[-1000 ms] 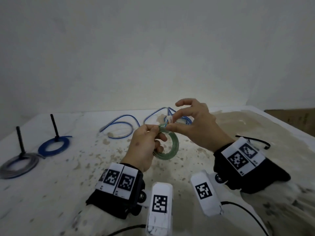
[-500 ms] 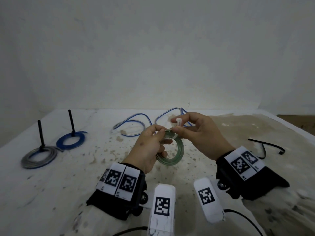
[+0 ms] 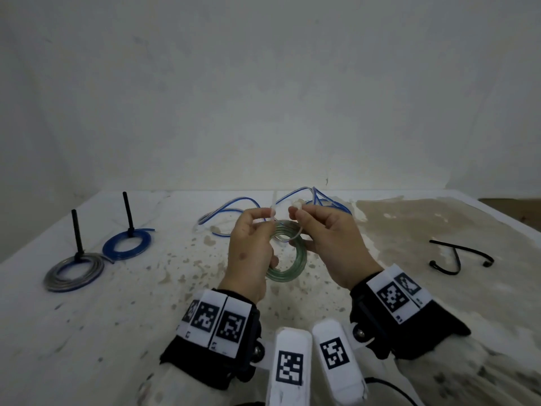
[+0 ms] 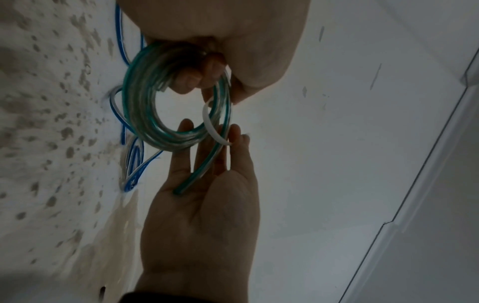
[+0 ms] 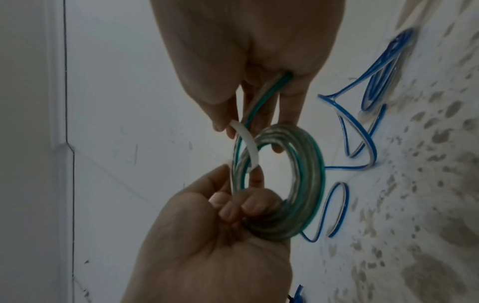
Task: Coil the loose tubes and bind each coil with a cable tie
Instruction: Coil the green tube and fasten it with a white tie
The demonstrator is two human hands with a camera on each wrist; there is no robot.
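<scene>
I see my left hand [image 3: 248, 253] holding the green tube coil [image 3: 288, 259] up above the white table [image 3: 87, 332], fingers curled round it, thumb and finger pinching one end of the white cable tie [image 4: 213, 125]. My right hand [image 3: 330, 244] pinches the other end. I see no words to read, only black-and-white square codes on the wrist bands [image 3: 393, 295].
</scene>
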